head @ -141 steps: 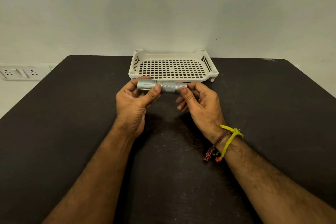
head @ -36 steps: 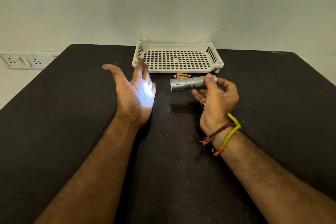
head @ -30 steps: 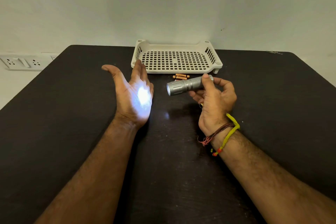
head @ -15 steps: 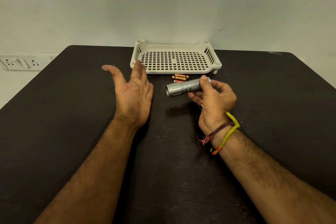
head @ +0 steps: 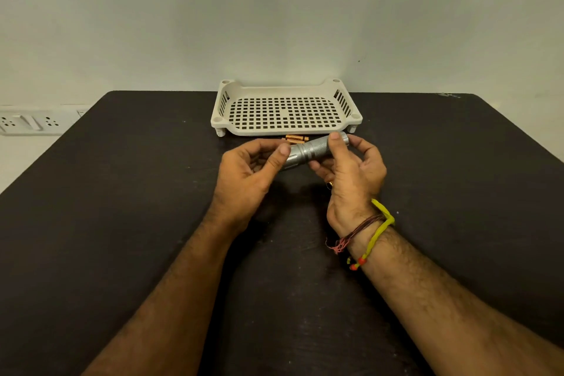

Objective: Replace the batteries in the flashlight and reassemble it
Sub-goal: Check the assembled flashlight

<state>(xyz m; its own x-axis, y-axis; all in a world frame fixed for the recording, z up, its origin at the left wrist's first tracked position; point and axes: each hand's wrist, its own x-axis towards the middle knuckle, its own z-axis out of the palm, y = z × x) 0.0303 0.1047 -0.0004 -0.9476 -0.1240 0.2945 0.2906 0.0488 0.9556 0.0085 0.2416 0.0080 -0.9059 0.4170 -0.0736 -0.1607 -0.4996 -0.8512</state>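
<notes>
The silver flashlight (head: 314, 149) is held level above the black table (head: 122, 198), its head pointing left. My right hand (head: 351, 171) grips the knurled body, thumb on top near the tail end. My left hand (head: 247, 171) has curled its fingers round the head end, with the thumb against the metal and part of the head hidden behind it. No light shows from the flashlight. A few copper-coloured batteries (head: 296, 139) lie on the table just behind the flashlight, in front of the tray.
A cream perforated plastic tray (head: 274, 132) stands at the table's far edge against the wall. A white wall socket panel (head: 27, 122) sits off the table's left far corner. Bare table surface lies on both sides of my arms.
The beam that lit my left palm has gone out. My left hand has moved right from its open, raised pose and closed on the flashlight's head. My right hand has kept its hold.
</notes>
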